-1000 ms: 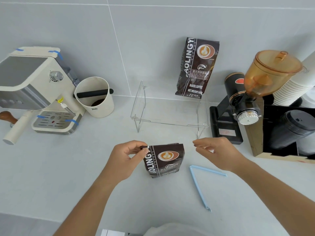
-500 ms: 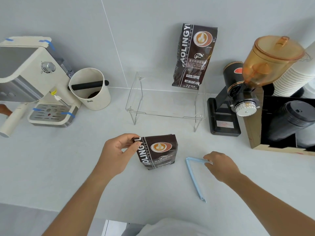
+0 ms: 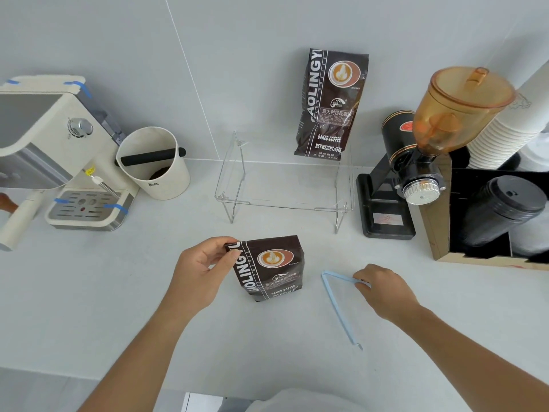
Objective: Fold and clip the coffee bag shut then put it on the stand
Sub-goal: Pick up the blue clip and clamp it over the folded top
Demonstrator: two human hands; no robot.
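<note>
A dark brown coffee bag stands upright on the white counter, its top folded down. My left hand pinches the folded top at the bag's left corner. To the right lies a light blue sealing clip, spread open in a V. The fingers of my right hand rest on the clip's short upper arm; a firm grasp is not visible. Behind the bag stands a clear acrylic stand, and a second, taller coffee bag leans against the wall on its right part.
An espresso machine and a white knock box stand at the left. At the right are a black grinder with an amber hopper, stacked paper cups and a box holding black lids.
My right hand came down from beside the bag's top to the blue clip on the counter. My left hand kept its hold on the folded top. The camera shifted slightly.
</note>
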